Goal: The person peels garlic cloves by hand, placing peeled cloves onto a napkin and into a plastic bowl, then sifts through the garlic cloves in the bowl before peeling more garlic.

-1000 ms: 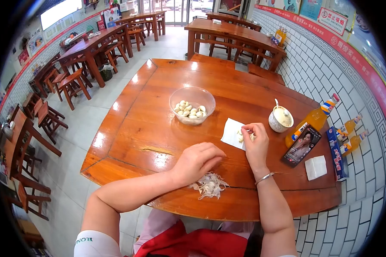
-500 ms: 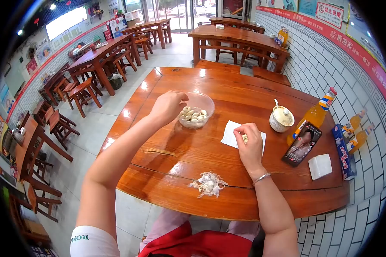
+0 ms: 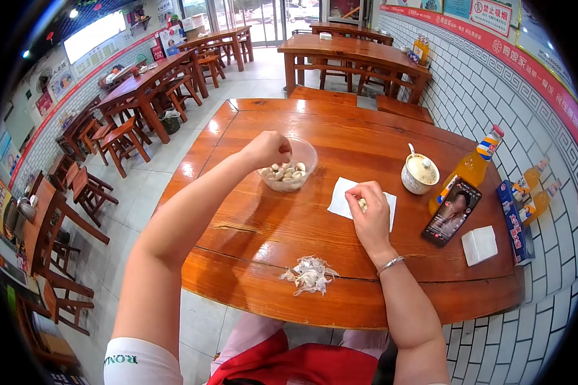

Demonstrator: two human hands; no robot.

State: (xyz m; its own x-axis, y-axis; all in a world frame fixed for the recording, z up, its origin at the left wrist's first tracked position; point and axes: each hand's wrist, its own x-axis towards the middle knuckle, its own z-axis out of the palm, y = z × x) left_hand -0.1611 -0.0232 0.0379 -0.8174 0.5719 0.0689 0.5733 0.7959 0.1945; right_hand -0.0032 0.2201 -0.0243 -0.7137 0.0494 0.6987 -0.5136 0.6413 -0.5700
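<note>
My left hand (image 3: 270, 149) hangs over the clear plastic bowl (image 3: 309, 154), its fingers curled down inside the rim. What those fingers hold, if anything, is hidden. Several pale garlic cloves (image 3: 282, 174) lie in the bowl. My right hand (image 3: 371, 215) is closed over a white napkin (image 3: 341, 192) on the table, with a peeled, whitish garlic clove (image 3: 363, 205) showing beneath its fingers. Between my forearms, nearer to me, sits a small heap of papery garlic skins (image 3: 309, 276).
Right of the napkin stands a lidded pot (image 3: 420, 174) with a spoon. Beyond it, a phone (image 3: 453, 212) leans against an orange soda bottle (image 3: 472, 165). A tissue pack (image 3: 479, 246) and blue box (image 3: 515, 221) lie near the tiled wall. Wooden tables (image 3: 359, 54) stand farther back.
My left hand has shifted slightly right and its fingers have dipped lower over the bowl. My right hand stays almost in place on the napkin. The view has moved a little.
</note>
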